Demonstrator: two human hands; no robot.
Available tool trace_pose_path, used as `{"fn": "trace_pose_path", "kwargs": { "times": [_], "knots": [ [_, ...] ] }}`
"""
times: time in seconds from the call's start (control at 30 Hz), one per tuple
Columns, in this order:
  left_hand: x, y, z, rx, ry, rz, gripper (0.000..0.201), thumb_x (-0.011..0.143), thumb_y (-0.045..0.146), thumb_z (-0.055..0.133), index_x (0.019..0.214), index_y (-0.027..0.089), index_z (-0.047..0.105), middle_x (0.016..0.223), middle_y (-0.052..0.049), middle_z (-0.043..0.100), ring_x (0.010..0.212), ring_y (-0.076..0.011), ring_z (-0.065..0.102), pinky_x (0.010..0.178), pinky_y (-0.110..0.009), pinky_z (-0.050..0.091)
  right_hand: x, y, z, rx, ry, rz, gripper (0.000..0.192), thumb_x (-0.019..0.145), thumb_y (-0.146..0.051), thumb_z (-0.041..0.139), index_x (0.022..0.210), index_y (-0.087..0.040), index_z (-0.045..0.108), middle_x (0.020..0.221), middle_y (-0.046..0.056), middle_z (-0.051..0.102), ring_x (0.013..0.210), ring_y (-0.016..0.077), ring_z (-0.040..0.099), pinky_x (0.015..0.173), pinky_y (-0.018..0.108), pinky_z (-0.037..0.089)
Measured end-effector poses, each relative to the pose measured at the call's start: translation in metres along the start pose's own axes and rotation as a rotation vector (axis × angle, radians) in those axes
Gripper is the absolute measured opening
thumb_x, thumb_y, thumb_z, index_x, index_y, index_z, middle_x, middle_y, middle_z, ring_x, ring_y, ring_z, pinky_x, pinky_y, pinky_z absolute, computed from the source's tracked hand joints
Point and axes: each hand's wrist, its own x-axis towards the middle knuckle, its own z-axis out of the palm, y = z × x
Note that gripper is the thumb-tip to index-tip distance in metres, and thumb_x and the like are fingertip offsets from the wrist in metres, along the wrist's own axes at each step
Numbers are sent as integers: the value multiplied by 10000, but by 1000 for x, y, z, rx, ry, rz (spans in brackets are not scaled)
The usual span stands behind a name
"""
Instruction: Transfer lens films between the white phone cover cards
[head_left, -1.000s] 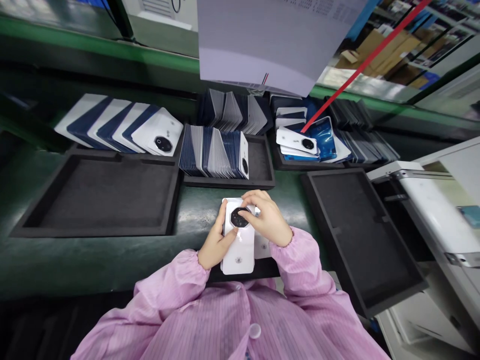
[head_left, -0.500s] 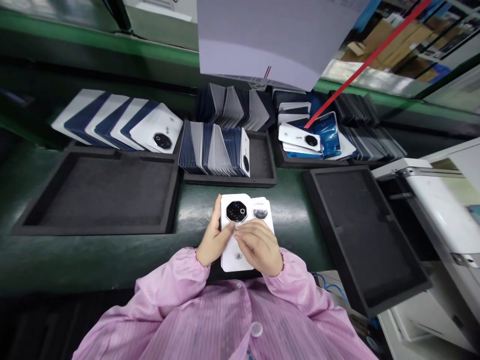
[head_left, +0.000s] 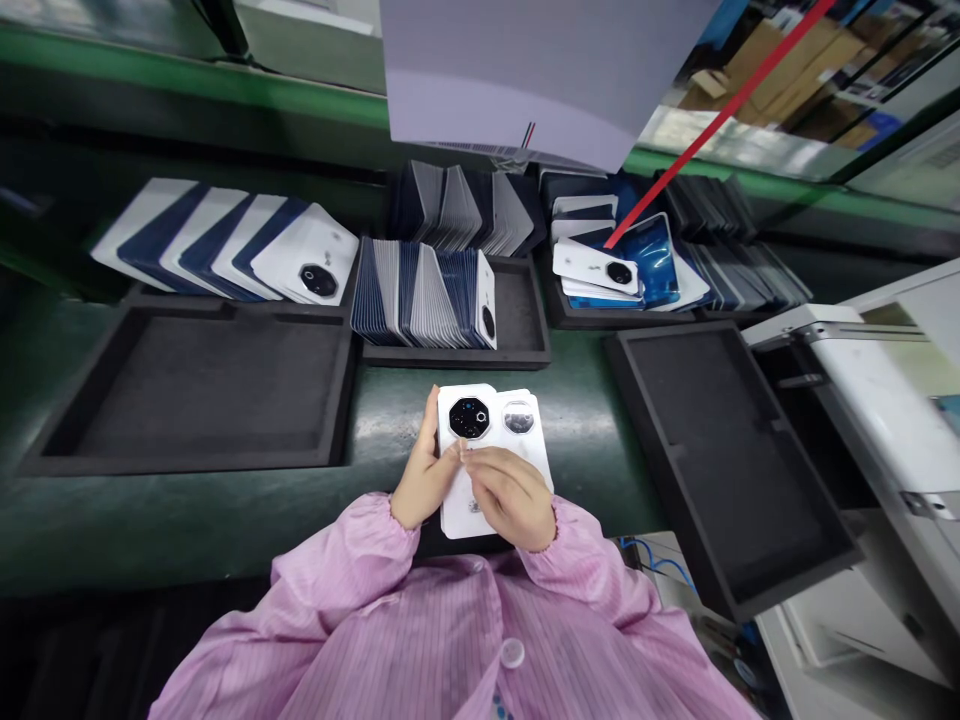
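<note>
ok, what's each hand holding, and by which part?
Left hand: white panel with black octagon, by its left edge. Right hand: pinched over it; can't tell whether it holds anything.

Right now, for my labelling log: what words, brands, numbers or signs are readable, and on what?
No words or numbers are readable.
Hanging sheet: lower-edge print too blurred; slanted red and dark stripes.
White panel in the left hand: round mark, too small.
Front panel at left: marks too small.
Small panel beside the blue piece: likewise.
</note>
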Motion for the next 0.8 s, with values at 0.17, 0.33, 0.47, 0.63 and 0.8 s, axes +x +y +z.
{"fn": "trace_pose_path", "kwargs": {
  "times": [0.17,0.33,0.47,0.63,0.8],
  "knots": [
    [1,-2,-1,25,0,-23,754,888,322,532,1510,256,112,1577,-57,214,1448,-212,197,1185,-353,190,-1,2,0,-13,3,7,400,825,18,538,1169,-183,577,1025,100,695,1000,181,661,838,327,600],
    [0,-1,-2,32,-9,-24,742,892,320,525,1509,270,114,1583,-43,197,1451,-204,186,1190,-357,177,-2,3,0,-8,0,12,374,831,2,527,1143,-191,597,1004,89,703,1002,189,665,845,334,600],
    [-1,1,-1,33,-11,-19,743,890,326,530,1507,283,118,1582,-35,203,1452,-200,184,1191,-355,179,-2,3,-1,9,-7,13,365,828,0,529,1134,-183,604,997,90,705,1015,194,661,848,335,599],
    [-2,0,-1,9,-10,-48,741,893,322,528,1507,281,115,1583,-40,198,1442,-205,221,1190,-363,182,0,3,-3,2,-16,-12,345,815,7,523,1084,-192,609,976,73,706,934,181,671,955,441,544],
    [-2,2,0,2,-10,-67,734,889,286,527,1504,286,126,1584,-36,194,1436,-210,239,1186,-367,194,3,8,-6,27,-89,-45,320,816,-1,507,1070,-174,595,969,86,680,944,185,654,978,490,519]
  ]
}}
